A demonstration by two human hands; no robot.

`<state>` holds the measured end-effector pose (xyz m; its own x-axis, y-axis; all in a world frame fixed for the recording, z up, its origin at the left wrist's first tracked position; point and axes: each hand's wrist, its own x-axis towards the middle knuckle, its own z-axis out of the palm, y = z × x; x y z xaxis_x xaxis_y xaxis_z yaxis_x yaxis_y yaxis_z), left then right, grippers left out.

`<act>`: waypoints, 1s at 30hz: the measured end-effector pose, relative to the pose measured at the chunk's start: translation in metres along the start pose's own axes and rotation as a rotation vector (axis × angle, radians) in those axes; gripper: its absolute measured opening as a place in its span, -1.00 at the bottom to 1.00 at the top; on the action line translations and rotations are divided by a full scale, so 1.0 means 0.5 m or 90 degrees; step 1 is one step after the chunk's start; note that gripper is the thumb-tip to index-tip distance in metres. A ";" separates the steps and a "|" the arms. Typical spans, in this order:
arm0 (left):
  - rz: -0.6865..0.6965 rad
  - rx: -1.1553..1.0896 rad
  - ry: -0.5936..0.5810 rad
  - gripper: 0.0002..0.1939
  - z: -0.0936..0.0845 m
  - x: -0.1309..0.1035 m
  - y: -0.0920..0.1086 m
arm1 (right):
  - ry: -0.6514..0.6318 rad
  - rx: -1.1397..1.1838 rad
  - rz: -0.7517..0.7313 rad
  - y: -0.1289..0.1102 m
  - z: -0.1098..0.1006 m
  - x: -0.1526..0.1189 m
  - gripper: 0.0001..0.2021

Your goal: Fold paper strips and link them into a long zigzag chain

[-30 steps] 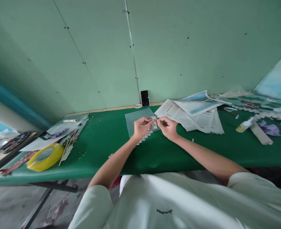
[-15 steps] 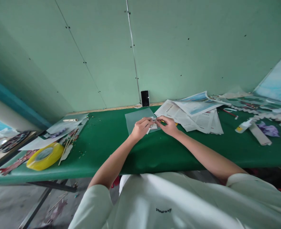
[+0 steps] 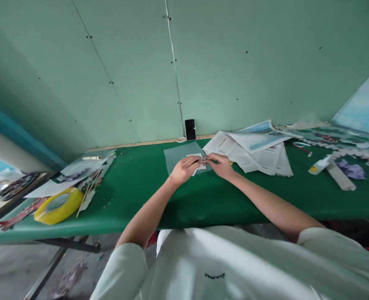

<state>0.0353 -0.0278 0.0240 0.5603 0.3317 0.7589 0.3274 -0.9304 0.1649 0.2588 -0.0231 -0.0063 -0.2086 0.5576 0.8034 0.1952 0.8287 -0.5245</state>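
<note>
Over a translucent sheet on the green tabletop, my two hands meet fingertip to fingertip. My left hand is closed, its fingers pinching at a small whitish piece whose kind I cannot make out. From the other side my right hand pinches at the same spot, fingers curled inward. Under the fingertips lies a small white paper, partly covered by the hands. A bit of something yellow and black shows from behind my right hand.
Newspapers lie spread to the right, with a glue bottle farther right. A phone leans against the wall. At left sit a yellow tape roll, thin sticks and papers. The green table ends close to my body.
Both hands stay in nearly the same place over the white paper, with only slight finger movement. The things on the table have not moved.
</note>
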 end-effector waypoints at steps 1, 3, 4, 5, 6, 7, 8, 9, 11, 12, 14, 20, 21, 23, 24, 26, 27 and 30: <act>-0.001 -0.013 0.004 -0.88 -0.001 0.002 0.004 | 0.006 0.009 0.002 0.002 0.002 -0.002 -0.83; -0.003 -0.024 0.009 -0.89 -0.002 0.005 0.011 | 0.022 0.027 0.003 0.004 0.005 -0.008 -0.84; -0.007 -0.026 0.010 -0.89 -0.002 0.006 0.014 | 0.032 0.034 0.002 0.005 0.007 -0.010 -0.84; -0.014 -0.029 0.011 -0.89 -0.001 0.007 0.017 | 0.043 0.036 0.000 0.004 0.008 -0.012 -0.85; -0.024 -0.035 0.017 -0.89 0.001 0.008 0.019 | 0.054 0.035 -0.003 0.003 0.009 -0.013 -0.86; -0.036 -0.043 0.025 -0.88 0.003 0.008 0.020 | 0.063 0.032 -0.006 0.002 0.009 -0.013 -0.86; -0.046 -0.050 0.033 -0.87 0.005 0.007 0.020 | 0.070 0.027 -0.008 0.000 0.010 -0.013 -0.85; -0.052 -0.054 0.038 -0.84 0.008 0.007 0.019 | 0.074 0.024 -0.008 -0.002 0.010 -0.013 -0.84; -0.052 -0.050 0.045 -0.80 0.011 0.004 0.016 | 0.078 0.027 -0.010 -0.007 0.009 -0.010 -0.83; -0.046 -0.045 0.045 -0.79 0.011 0.002 0.014 | 0.079 0.030 -0.012 -0.010 0.008 -0.009 -0.83; -0.033 -0.032 0.048 -0.79 0.011 -0.002 0.009 | 0.082 0.037 -0.022 -0.012 0.007 -0.006 -0.85; 0.070 0.053 0.075 -0.86 0.014 -0.010 -0.007 | 0.073 0.071 -0.021 -0.008 0.008 -0.005 -0.85; 0.090 0.067 0.088 -0.87 0.016 -0.010 -0.008 | 0.068 0.081 -0.021 -0.007 0.009 -0.006 -0.86; 0.120 0.081 0.108 -0.88 0.020 -0.009 -0.009 | 0.063 0.100 -0.031 -0.005 0.011 -0.008 -0.87; 0.127 0.081 0.109 -0.88 0.021 -0.008 -0.008 | 0.064 0.108 -0.038 -0.005 0.012 -0.008 -0.89; 0.124 0.071 0.101 -0.87 0.021 -0.006 -0.006 | 0.068 0.118 -0.051 -0.007 0.014 -0.010 -0.92; 0.116 0.064 0.097 -0.86 0.021 -0.005 -0.004 | 0.070 0.121 -0.056 -0.009 0.015 -0.010 -0.92; 0.085 0.043 0.104 -0.84 0.020 -0.003 0.000 | 0.081 0.121 -0.061 -0.016 0.017 -0.011 -0.93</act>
<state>0.0419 -0.0269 0.0168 0.4733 0.1720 0.8639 0.3120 -0.9499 0.0181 0.2503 -0.0324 -0.0089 -0.0929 0.4761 0.8745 -0.0062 0.8780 -0.4787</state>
